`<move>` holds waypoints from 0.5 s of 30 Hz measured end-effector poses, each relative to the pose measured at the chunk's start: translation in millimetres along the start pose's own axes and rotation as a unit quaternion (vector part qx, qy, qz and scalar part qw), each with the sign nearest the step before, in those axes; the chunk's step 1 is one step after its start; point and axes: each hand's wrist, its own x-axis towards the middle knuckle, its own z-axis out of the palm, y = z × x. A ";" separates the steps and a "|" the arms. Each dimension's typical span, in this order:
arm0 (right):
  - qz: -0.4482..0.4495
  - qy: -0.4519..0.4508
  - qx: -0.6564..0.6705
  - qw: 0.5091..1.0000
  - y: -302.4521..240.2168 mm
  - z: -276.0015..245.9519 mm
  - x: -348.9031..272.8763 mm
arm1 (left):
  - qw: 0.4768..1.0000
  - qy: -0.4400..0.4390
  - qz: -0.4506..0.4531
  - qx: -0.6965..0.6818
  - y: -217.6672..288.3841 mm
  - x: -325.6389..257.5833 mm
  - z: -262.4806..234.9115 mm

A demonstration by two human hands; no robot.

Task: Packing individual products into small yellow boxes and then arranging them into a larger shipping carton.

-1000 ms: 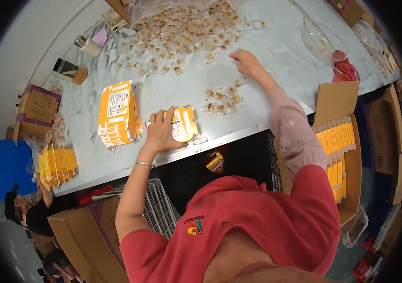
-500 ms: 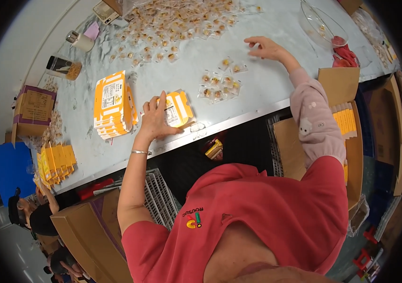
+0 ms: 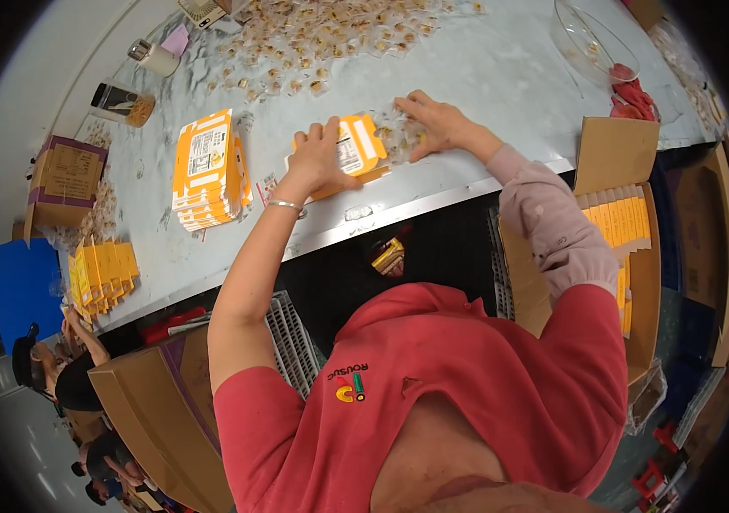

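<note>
My left hand (image 3: 322, 159) grips a small orange-and-white box (image 3: 363, 144) lying near the table's front edge, fingers over its top and thumb along the near side. The box's right end faces a cluster of small clear packets (image 3: 395, 137), each with a yellowish-brown piece inside. Around the other side of that cluster curves my right hand (image 3: 443, 126), fingers and thumb spread about the packets and pressing them against the box end. How far any packet reaches inside the box is hidden. Left of my left hand stands a stack of flat orange-and-white boxes (image 3: 204, 171).
A large spread of packets (image 3: 330, 38) covers the table's far side. At right, an open carton (image 3: 614, 141) holds orange boxes (image 3: 617, 224). A clear oval tub (image 3: 591, 43) and red cloth (image 3: 632, 101) lie far right. Jar (image 3: 123, 103) and bottle (image 3: 154, 57) stand left; another person (image 3: 78, 372) works lower left.
My right hand has come in leftward and gathered the loose packets together against the box. My left hand and the box have moved right and farther from the table's edge.
</note>
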 end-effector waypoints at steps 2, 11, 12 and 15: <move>-0.022 0.035 0.056 0.998 4.7 24.1 11.7 | 1.000 0.020 0.019 0.001 12.5 6.3 2.2; -0.154 0.058 0.176 0.970 -77.7 -66.5 20.9 | 0.923 0.251 0.098 -0.276 -9.3 -1.0 19.3; -0.157 0.073 0.186 0.967 -88.0 -78.9 17.9 | 0.921 0.257 0.098 -0.275 -8.8 -0.2 21.0; -0.060 0.181 0.252 0.949 -107.1 -74.1 2.5 | 0.803 0.326 0.086 -0.492 -3.9 -6.7 19.8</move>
